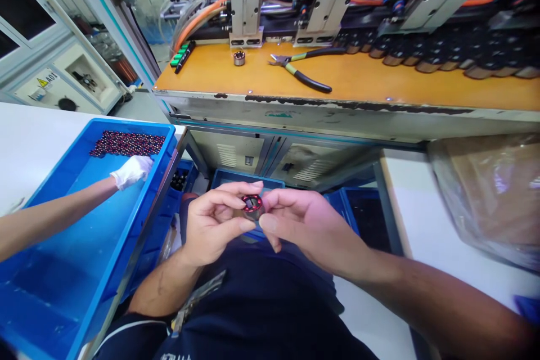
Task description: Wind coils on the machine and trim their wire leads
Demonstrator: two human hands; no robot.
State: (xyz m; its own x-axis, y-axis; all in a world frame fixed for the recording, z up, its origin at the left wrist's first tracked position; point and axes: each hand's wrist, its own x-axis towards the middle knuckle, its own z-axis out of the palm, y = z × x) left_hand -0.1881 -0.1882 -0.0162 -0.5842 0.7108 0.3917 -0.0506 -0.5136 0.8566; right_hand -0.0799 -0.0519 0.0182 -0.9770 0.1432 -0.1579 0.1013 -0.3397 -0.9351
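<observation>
Both of my hands hold one small round motor stator (pixel 252 205) with red windings, low in the middle of the view over my lap. My left hand (pixel 213 222) pinches its left side with thumb and fingers. My right hand (pixel 304 222) pinches its right side. A co-worker's white-gloved hand (pixel 131 171) reaches from the left into a blue bin (pixel 50 287), near a batch of several similar red-wound stators (pixel 126 143) at the bin's far end.
An orange machine shelf (pixel 358 76) runs across the top, bearing side cutters (pixel 300 67), a single stator (pixel 239 58) and a row of wound parts (pixel 442 56). More blue bins (pixel 358 208) sit below. A plastic-wrapped box (pixel 489 191) lies at right.
</observation>
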